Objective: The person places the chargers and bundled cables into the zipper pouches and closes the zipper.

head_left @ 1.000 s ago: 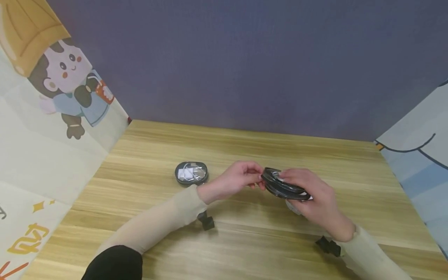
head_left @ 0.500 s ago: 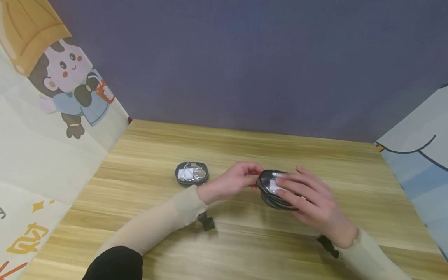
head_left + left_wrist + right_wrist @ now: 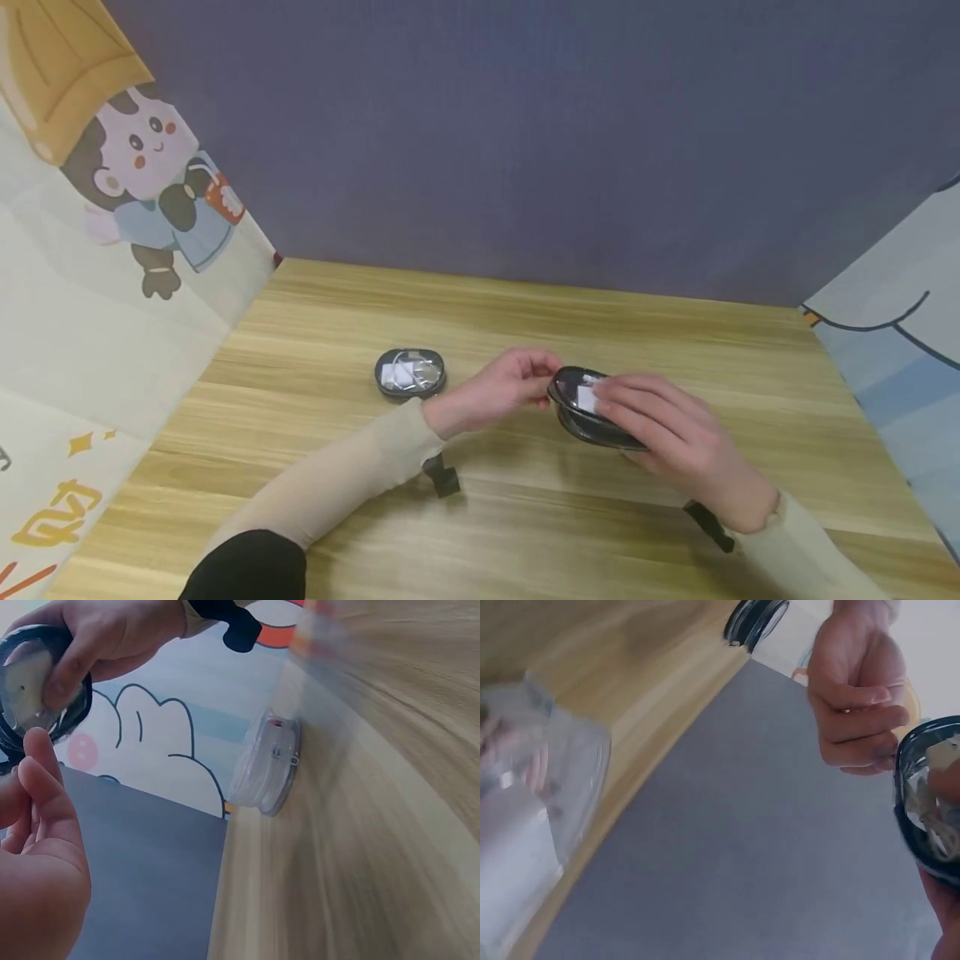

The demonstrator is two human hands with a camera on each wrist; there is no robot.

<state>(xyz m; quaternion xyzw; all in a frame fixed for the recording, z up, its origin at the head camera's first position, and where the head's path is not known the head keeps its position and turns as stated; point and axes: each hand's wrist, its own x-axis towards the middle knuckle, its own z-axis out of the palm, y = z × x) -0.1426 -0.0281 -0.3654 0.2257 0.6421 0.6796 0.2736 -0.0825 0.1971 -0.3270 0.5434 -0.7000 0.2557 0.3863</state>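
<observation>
A small oval zip case (image 3: 592,408) with a black rim and clear window is held above the table, with a white item visible inside. My right hand (image 3: 678,429) grips its right end, fingers over the window. At its left end the curled fingers of my left hand (image 3: 517,383) pinch the edge; the exact spot is hidden. In the right wrist view, the left fingertips meet the rim of the case (image 3: 911,802). A similar black-rimmed case (image 3: 410,372) lies on the table left of my hands, holding a white block and cable.
A clear, pale case (image 3: 266,765) stands on the wooden table (image 3: 525,517) near the right hand; it is hidden in the head view. A dark blue-grey panel (image 3: 487,150) closes the back, and printed panels (image 3: 112,333) flank the sides.
My right hand has tilted the case so its window faces up more, and its fingers now lie across that window. The left hand stays nearly in place.
</observation>
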